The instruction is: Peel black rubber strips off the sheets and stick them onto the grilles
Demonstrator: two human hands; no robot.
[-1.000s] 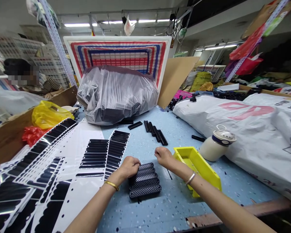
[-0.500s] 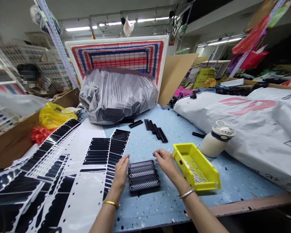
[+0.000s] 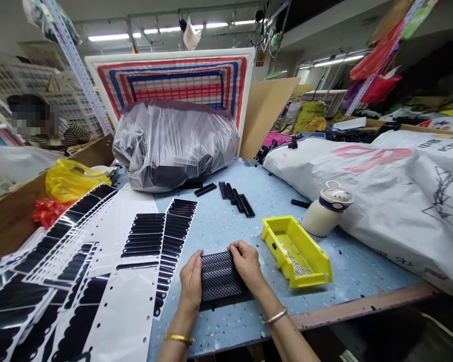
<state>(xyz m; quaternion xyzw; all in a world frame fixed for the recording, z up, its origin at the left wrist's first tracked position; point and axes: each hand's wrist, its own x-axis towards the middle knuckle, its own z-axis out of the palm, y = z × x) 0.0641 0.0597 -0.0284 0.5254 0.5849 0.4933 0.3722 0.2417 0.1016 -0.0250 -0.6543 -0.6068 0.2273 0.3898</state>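
Several black strips with a diamond-mesh top (image 3: 221, 274) lie side by side as one block at the front of the table. My left hand (image 3: 192, 279) is pressed along the block's left edge, thumb towards the top. At the upper right corner, my right hand (image 3: 247, 264) has its fingers bent round the block's edge. The undersides of the strips and some fingertips are hidden. To the right of my right hand stands a yellow bin (image 3: 300, 251) with small shiny metal pieces (image 3: 298, 264) in it.
White sheets (image 3: 115, 296) with black stick-on strips spread at the left. Loose black strips (image 3: 237, 198) lie further back, before a plastic-wrapped bundle (image 3: 177, 146). A cream bottle (image 3: 322, 213) and large white sacks (image 3: 343, 173) stand right. A person (image 3: 41, 123) is at the far left.
Both hands have closed in on the mesh-topped strips from either side and now grip the block. My right hand moved left onto its corner. The whole view has shifted slightly.
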